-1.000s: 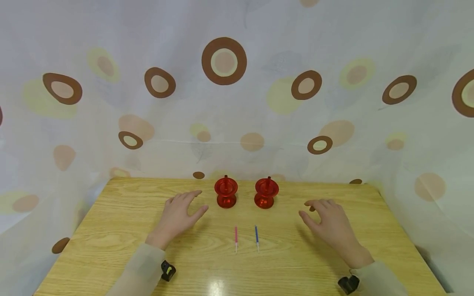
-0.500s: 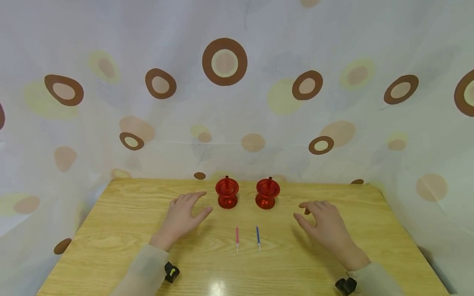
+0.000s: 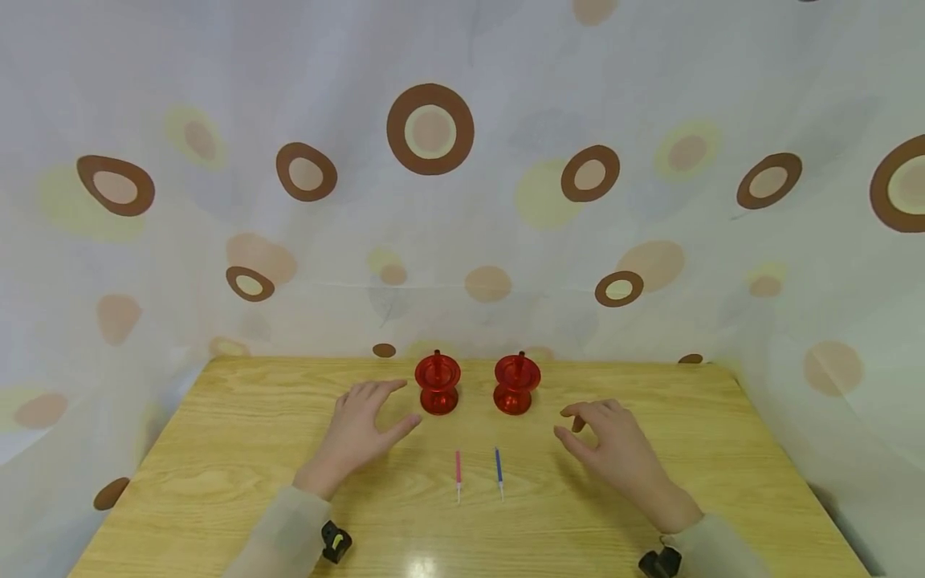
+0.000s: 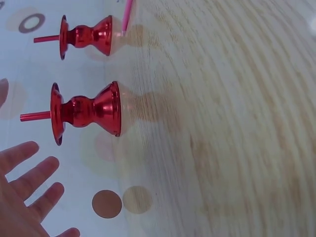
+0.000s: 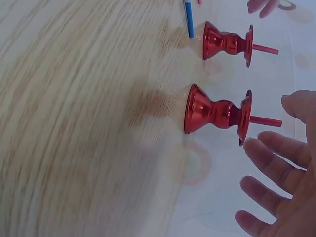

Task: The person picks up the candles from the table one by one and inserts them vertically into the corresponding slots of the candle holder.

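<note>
Two shiny red metal candle holders stand upright side by side near the table's back edge, the left holder (image 3: 438, 385) and the right holder (image 3: 515, 384). Each has a flared foot, a dished top and a thin upright post. My left hand (image 3: 352, 437) hovers just left of the left holder, thumb and fingers spread, holding nothing. To the right of the other holder, my right hand (image 3: 617, 453) is raised with loosely bent fingers and nothing in it. Nearer me lie a thin pink candle (image 3: 458, 470) and a thin blue candle (image 3: 499, 468), both with slim white ends.
The light wooden table (image 3: 217, 498) fills the lower part of the head view. A white curtain (image 3: 491, 241) printed with brown and yellow circles rises behind it and along both sides.
My left hand has moved slightly right, closer to the left holder. My right hand has come left toward the right holder. Holders and candles stay in place; the head view has shifted slightly.
</note>
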Motion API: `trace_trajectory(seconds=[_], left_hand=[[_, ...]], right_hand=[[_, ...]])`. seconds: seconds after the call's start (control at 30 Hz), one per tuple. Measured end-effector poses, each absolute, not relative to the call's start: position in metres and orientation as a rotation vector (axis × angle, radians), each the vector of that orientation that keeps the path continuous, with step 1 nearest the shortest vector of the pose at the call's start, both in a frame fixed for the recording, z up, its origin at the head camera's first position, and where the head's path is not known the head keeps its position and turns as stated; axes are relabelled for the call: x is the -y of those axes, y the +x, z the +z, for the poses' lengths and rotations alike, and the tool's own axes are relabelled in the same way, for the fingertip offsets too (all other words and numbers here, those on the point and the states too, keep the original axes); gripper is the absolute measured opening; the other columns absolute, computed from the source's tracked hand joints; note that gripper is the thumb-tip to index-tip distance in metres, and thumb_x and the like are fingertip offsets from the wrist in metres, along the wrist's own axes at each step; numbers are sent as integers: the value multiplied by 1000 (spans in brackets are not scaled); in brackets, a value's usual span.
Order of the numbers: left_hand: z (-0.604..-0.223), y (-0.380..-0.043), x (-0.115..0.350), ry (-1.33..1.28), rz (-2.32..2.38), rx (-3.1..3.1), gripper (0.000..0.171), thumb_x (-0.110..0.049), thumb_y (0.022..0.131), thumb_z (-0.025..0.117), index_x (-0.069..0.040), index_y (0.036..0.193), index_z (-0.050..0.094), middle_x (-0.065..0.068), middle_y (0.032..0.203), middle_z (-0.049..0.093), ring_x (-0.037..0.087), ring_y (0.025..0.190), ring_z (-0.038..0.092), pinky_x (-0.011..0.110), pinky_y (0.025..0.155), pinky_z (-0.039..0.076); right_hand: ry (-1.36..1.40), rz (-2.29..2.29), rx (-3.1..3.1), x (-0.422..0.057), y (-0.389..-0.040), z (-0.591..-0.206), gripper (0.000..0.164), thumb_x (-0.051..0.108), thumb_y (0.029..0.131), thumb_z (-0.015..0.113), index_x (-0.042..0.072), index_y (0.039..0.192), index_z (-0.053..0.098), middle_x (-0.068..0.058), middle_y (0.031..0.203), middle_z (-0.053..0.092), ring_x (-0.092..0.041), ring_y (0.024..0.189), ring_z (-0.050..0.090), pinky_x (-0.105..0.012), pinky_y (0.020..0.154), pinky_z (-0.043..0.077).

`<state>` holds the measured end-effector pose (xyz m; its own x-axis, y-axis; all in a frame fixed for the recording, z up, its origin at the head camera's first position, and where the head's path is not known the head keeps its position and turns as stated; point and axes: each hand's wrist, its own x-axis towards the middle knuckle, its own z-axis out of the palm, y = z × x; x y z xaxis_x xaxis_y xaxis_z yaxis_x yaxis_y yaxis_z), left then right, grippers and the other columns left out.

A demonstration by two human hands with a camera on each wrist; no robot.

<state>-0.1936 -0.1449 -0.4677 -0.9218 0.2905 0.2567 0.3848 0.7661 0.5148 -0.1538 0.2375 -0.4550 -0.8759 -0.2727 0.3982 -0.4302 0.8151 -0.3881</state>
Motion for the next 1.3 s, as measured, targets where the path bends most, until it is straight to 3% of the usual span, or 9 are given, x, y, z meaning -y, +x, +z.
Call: trace_trajectory(seconds=[0.2, 0.43, 0.73, 0.97, 1.3], left_hand=[[-470, -197, 142, -576, -961, 2744, 68, -53, 92, 73, -12, 145, 60, 9, 145, 61, 38, 136, 50, 66, 110, 35], [-473, -198, 142, -566, -1047, 2717, 64, -49, 93, 74, -12, 143, 62, 10, 143, 62, 38, 135, 51, 67, 109, 37], [-475, -200, 140, -558, -1181, 2729, 66, -47, 95, 73, -9, 147, 58, 12, 146, 59, 37, 139, 48, 67, 113, 34], [-476, -204, 138, -533, -1287, 2722, 68, -46, 93, 77, -15, 150, 55, 8, 147, 57, 34, 141, 46, 63, 115, 35], [-480, -210, 133, -465, -1441, 2719, 74, -45, 93, 78, -15, 154, 50, 8, 151, 54, 34, 145, 43, 61, 118, 34]], right_hand=[[609, 828, 2701, -231, -156, -457, 18, 18, 93, 80, 14, 110, 76, 19, 87, 63, -20, 100, 61, -49, 88, 52], [690, 935, 2686, -219, -154, -456, 17, 18, 93, 80, 18, 109, 76, 25, 89, 61, -17, 101, 59, -44, 89, 51], [749, 985, 2657, -207, -155, -460, 19, 15, 91, 82, 19, 108, 76, 25, 91, 63, -14, 100, 59, -41, 89, 52], [760, 1051, 2675, -199, -155, -460, 16, 15, 92, 81, 18, 107, 77, 23, 90, 64, -15, 100, 59, -41, 91, 51], [718, 1187, 2744, -192, -156, -470, 20, 24, 95, 78, 13, 111, 78, 22, 91, 66, -16, 104, 60, -43, 94, 51]])
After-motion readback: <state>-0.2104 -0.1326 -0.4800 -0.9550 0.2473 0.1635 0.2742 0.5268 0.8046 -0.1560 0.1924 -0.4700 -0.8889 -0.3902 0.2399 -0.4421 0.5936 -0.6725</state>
